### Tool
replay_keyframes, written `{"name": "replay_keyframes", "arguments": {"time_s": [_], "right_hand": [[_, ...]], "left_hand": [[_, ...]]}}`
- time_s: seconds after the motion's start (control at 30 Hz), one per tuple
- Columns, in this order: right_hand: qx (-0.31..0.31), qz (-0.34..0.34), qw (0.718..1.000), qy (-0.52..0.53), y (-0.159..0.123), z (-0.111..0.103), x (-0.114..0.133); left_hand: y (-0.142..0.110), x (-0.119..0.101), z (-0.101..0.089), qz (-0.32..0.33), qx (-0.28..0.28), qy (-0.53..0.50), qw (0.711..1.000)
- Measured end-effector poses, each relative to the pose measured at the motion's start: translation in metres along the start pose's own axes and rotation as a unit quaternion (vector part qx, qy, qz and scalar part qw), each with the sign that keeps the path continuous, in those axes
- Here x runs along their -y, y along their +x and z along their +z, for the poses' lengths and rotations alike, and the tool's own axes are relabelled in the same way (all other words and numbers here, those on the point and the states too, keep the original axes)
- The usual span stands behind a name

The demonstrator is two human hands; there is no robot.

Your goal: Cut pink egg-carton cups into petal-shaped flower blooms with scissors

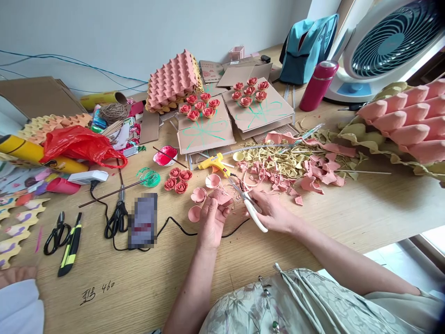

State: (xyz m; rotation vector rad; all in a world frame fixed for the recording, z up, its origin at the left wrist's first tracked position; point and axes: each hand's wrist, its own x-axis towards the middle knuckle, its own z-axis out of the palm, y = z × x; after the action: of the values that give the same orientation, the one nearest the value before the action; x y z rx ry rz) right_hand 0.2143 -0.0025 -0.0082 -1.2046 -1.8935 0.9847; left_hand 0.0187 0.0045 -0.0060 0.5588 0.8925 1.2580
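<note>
Left hand: its fingers (212, 221) are narrowed on a pink pulp piece (221, 195), just on the near side of the glue gun (212, 162); the pinch at the edge probably steadies it and leaves its right side free for the blades.
Right hand: its fingers (273, 211) are curled round the white-handled scissors (256, 219), nearer than the glue gun and to its right; the blades point toward the piece, but whether they touch it cannot be told.
Pink cups (194, 214): on the near side of the glue gun, some nested, apparently kept within easy reach; thin-walled, rounded, matte.
Red roses (181, 187): four, grouped left of the glue gun, perhaps to keep them apart from the scraps; layered, curled petals.
Scraps (281, 162): heaped right of the glue gun, likely pushed aside for working room; torn, rough, yellowish and pink.
Cardboard panel (208, 144): beyond the glue gun, flat and brown, with green painted lines below a cluster of roses (200, 106).
</note>
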Motion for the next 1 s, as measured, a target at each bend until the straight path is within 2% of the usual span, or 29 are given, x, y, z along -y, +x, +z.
{"name": "replay_keyframes", "arguments": {"time_s": [0.1,0.17,0.27,0.33,0.4,0.47,0.53,0.63,0.7,1.0], "right_hand": [[-0.005,0.051,0.994,0.093,-0.0002,-0.0002,0.0017],[0.038,0.089,0.979,0.181,-0.0005,-0.0012,0.0031],[0.141,0.141,0.921,0.333,-0.0015,-0.0010,0.0027],[0.189,0.151,0.879,0.412,-0.0024,0.0013,0.0009],[0.208,0.149,0.845,0.469,-0.0027,0.0048,-0.0012],[0.202,0.145,0.827,0.504,-0.0020,0.0076,-0.0025],[0.151,0.138,0.835,0.511,-0.0005,0.0077,-0.0025],[0.047,0.144,0.873,0.464,0.0017,0.0030,-0.0004],[0.020,0.156,0.894,0.419,0.0023,-0.0005,0.0015],[0.085,0.143,0.927,0.336,0.0010,0.0074,0.0043]], "left_hand": [[-0.0003,-0.0011,0.0003,0.006,0.019,-0.007,1.000],[-0.0001,-0.0021,-0.0001,0.006,0.021,-0.025,0.999],[0.0001,-0.0052,-0.0015,-0.013,0.023,-0.073,0.997],[-0.0001,-0.0074,-0.0027,-0.026,0.029,-0.106,0.994],[-0.0003,-0.0086,-0.0038,-0.037,0.034,-0.126,0.991],[-0.0001,-0.0084,-0.0046,-0.055,0.039,-0.126,0.990],[0.0004,-0.0074,-0.0047,-0.068,0.041,-0.118,0.990],[0.0010,-0.0062,-0.0037,-0.059,0.040,-0.112,0.991],[0.0010,-0.0063,-0.0029,-0.048,0.041,-0.114,0.991],[0.0009,-0.0049,-0.0041,-0.026,0.046,-0.071,0.996]]}}
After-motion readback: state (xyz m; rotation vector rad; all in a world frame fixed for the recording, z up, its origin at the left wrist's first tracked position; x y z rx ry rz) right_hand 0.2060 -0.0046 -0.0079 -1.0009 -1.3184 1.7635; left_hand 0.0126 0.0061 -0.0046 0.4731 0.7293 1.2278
